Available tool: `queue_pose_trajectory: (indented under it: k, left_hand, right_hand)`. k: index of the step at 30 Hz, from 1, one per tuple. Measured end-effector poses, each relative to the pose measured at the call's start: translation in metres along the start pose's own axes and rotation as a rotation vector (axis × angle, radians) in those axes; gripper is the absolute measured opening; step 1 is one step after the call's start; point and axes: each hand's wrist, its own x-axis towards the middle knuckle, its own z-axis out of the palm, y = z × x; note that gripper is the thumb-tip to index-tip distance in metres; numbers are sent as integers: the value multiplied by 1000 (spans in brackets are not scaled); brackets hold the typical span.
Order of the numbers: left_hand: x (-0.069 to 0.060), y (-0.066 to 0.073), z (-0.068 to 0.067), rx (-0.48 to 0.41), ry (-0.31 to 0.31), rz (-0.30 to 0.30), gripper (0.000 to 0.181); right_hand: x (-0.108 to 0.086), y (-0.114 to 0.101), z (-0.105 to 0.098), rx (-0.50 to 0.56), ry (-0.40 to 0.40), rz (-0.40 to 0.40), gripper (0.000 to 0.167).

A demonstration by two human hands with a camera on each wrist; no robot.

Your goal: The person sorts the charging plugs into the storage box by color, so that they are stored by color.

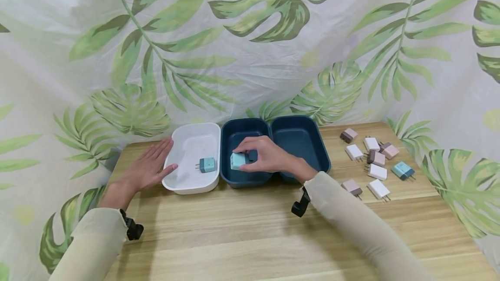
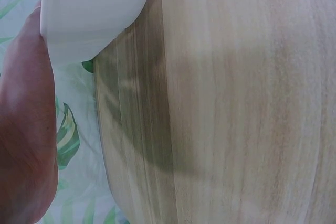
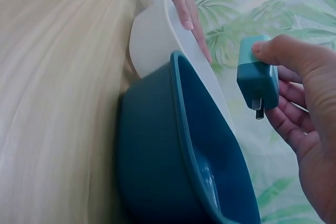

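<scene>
Between its thumb and fingers, my right hand [image 1: 262, 153] pinches a teal plug-in charger [image 3: 257, 72] with a darker prong end. It is held above the middle dark blue tray [image 1: 246, 183], and the right wrist view shows the metal prongs pointing down. My left hand [image 1: 150, 166] lies with straight fingers along the left side of the white tray [image 1: 191, 190], its thumb over the rim. Inside that white tray, toward the right, lies another teal charger [image 1: 207, 165]. The left wrist view shows only part of the left hand [image 2: 26, 119] beside the tray wall.
A second dark blue tray [image 1: 300, 125] adjoins the middle one on the right. On the table's right side lie several white chargers [image 1: 377, 171], several pink-and-brown chargers [image 1: 376, 158] and a teal charger [image 1: 403, 170]. A leaf-print cloth [image 1: 265, 68] hangs behind the wooden table [image 1: 218, 233].
</scene>
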Motion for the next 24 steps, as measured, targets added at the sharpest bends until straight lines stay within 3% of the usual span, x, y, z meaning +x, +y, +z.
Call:
queue_pose_trajectory:
  k: [10, 18, 24]
  left_hand:
    - [0, 1, -3, 10, -6, 2, 87]
    - [1, -1, 0, 1, 31, 10, 87]
    - [2, -2, 1, 19, -1, -2, 88]
  right_hand:
    - [28, -4, 23, -10, 8, 63, 39]
    - [48, -5, 40, -35, -18, 108, 42]
    - [60, -8, 51, -3, -30, 114, 42]
